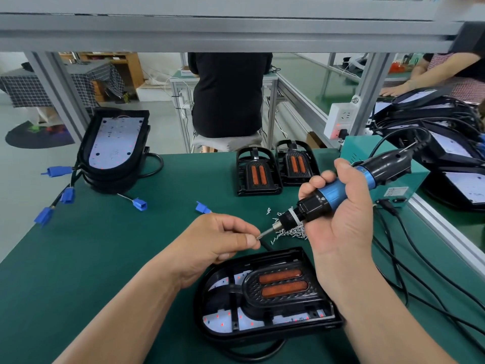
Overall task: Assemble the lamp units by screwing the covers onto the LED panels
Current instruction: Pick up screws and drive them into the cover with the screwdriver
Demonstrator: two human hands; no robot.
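Care helps: left hand point(217, 241) pinches a tiny screw point(258, 236) onto the tip of the screwdriver point(312, 208) that the right hand point(341, 224) grips, so sit it straight first.

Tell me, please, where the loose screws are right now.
In the head view, the loose screws lie on the green mat right of centre, partly hidden by the electric screwdriver, between the lamp unit in front and the two spare covers behind.
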